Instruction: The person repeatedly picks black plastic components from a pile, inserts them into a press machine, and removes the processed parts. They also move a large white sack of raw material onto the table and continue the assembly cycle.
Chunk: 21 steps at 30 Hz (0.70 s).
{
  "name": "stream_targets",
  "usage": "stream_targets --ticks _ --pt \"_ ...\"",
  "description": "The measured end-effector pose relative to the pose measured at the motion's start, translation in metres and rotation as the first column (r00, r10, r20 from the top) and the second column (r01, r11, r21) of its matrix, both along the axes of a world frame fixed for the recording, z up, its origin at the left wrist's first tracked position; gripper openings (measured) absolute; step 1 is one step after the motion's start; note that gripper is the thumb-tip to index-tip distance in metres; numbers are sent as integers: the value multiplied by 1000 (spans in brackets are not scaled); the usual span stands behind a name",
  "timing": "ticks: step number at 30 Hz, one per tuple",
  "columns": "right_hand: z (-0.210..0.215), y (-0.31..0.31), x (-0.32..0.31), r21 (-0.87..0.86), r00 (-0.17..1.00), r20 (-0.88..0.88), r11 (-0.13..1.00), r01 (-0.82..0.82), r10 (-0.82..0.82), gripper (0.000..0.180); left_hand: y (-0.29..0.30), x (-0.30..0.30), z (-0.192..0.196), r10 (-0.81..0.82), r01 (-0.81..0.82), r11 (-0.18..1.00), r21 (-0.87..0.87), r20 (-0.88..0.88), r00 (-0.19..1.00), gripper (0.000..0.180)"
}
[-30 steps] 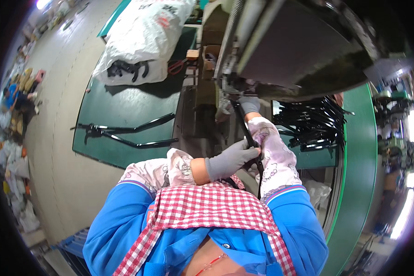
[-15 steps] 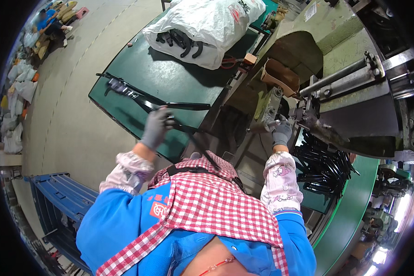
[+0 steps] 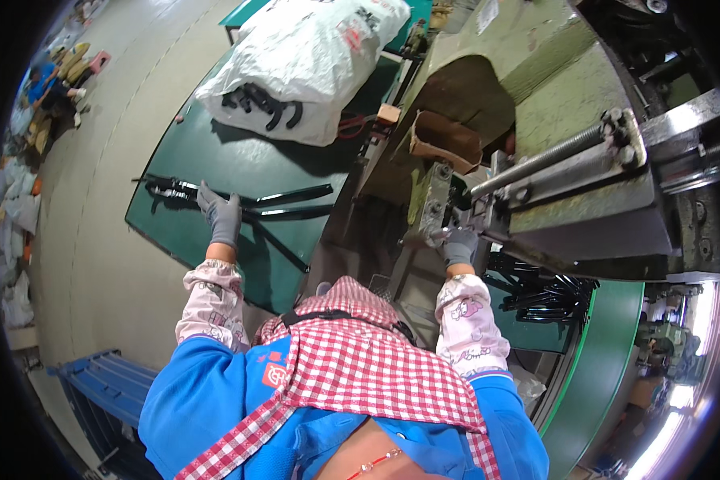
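Note:
Over the left green table, my left hand [image 3: 222, 218], in a grey glove, rests on a bunch of long black metal strips [image 3: 292, 194], its fingers stretched out and apart. Several of these strips fan out to the right of the hand, one slanting towards the table's near edge. Their far ends, left of the hand, lie together in a dark cluster. My right hand [image 3: 459, 245], gloved as well, is up against the tooling block [image 3: 435, 204] of a green machine. Its fingers are curled, and what they grip there is hidden.
A white sack [image 3: 316, 68] with black curved pieces in its mouth lies on the green table [image 3: 168, 152]. An open cardboard box [image 3: 446, 142] sits on the machine [image 3: 528, 72]. Shiny black parts [image 3: 544, 296] are heaped right of my right arm. A blue crate [image 3: 108, 388] stands lower left.
My left hand has moved left and away from me, and the black strip it held now lies among the others. The right hand stays at the tooling. The whole view has shifted.

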State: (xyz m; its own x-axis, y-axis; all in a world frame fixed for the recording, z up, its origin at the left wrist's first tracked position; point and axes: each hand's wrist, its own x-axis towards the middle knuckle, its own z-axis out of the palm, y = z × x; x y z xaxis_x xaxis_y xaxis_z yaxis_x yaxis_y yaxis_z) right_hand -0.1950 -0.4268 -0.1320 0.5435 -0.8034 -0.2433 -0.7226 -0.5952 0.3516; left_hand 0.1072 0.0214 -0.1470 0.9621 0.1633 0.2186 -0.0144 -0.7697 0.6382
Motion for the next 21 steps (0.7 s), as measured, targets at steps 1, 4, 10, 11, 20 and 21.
stream_targets --ticks 1,4,10,11,20,21 --pt "-4 -2 -3 3 999 37 1000 5 -5 36 -14 9 14 -112 106 992 66 90 990 90" --pt "-7 0 -6 59 988 152 998 10 -19 36 -70 45 36 -526 518 849 103 89 846 88" --pt "-11 2 -12 109 977 204 993 42 -63 35 -162 97 26 -662 546 481 686 -124 739 95" --pt "-10 2 -9 110 976 207 993 38 -61 35 -163 116 2 -657 498 504 706 -60 751 75" --pt "-8 1 -14 179 956 251 978 108 -152 35 -200 139 41 -726 734 623 272 -150 672 30" --pt "-9 0 -16 195 951 263 974 111 -161 35 -204 116 55 -746 745 603 286 -128 653 29"
